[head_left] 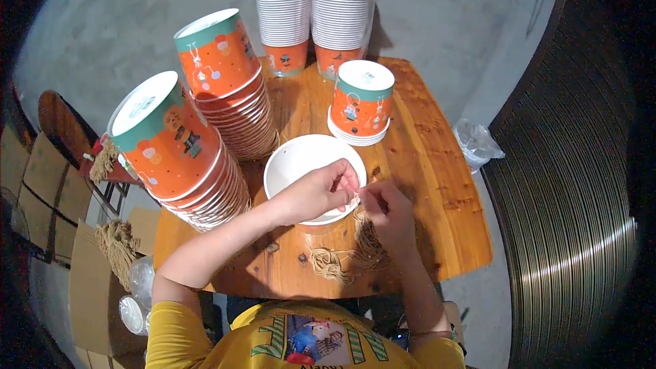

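Observation:
A wide paper bucket (pixel 290 162) stands upright on the wooden table in front of me, its white inside facing up. At its right rim my left hand (pixel 316 193) reaches across the opening, fingertips pinched on a bit of pale string (pixel 354 200). Close beside it, my right hand (pixel 391 220) is also closed, thumb and finger pinched at the same string just outside the rim. The exact grip is partly hidden by the fingers. Tangled beige string (pixel 330 264) lies on the table below the hands, with more strands under the right hand.
Two tall leaning stacks of orange-and-green paper buckets (pixel 167 138) (pixel 219 61) stand upside down at left. A short stack (pixel 364 99) sits at back right. Bagged white-rimmed stacks (pixel 281 7) stand at the far edge. Ribbed dark material (pixel 574 198) rises right of the table (pixel 437 219).

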`<move>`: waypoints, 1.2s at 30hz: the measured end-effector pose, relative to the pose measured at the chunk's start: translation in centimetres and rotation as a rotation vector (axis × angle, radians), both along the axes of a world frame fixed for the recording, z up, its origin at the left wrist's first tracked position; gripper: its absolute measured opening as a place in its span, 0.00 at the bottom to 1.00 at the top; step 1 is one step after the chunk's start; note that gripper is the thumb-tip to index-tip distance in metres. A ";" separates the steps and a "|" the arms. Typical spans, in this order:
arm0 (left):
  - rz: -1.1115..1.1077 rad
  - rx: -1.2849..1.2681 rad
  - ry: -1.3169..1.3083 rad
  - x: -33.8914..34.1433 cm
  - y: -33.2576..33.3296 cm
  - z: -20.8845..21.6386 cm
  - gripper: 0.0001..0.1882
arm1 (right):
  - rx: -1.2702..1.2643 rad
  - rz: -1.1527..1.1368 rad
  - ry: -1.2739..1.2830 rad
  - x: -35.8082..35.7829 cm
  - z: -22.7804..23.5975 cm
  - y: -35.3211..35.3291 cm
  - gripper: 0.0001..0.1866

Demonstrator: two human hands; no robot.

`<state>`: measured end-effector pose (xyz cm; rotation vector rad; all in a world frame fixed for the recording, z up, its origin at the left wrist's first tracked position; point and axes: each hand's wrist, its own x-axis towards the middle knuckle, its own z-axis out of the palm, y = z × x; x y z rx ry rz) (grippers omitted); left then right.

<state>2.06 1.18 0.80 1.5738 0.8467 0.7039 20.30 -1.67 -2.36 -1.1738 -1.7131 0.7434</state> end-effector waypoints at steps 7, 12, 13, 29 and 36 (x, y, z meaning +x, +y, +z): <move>0.034 -0.266 -0.131 -0.6 0.9 -0.1 0.07 | -0.040 0.014 0.006 0.9 0.1 0.4 0.09; 0.091 -0.490 -0.325 -1.0 1.4 -0.7 0.08 | -0.076 0.053 -0.090 0.8 1.0 0.0 0.10; 0.091 -0.471 -0.315 -1.0 1.3 -0.7 0.09 | -0.016 0.053 -0.055 0.6 1.0 0.1 0.07; 0.053 -0.228 -0.131 0.4 0.5 -1.2 0.12 | -0.160 0.440 0.375 0.1 3.6 3.3 0.07; 0.005 -0.261 -0.127 0.3 0.6 -1.2 0.07 | -0.343 0.309 0.411 1.1 2.2 3.8 0.06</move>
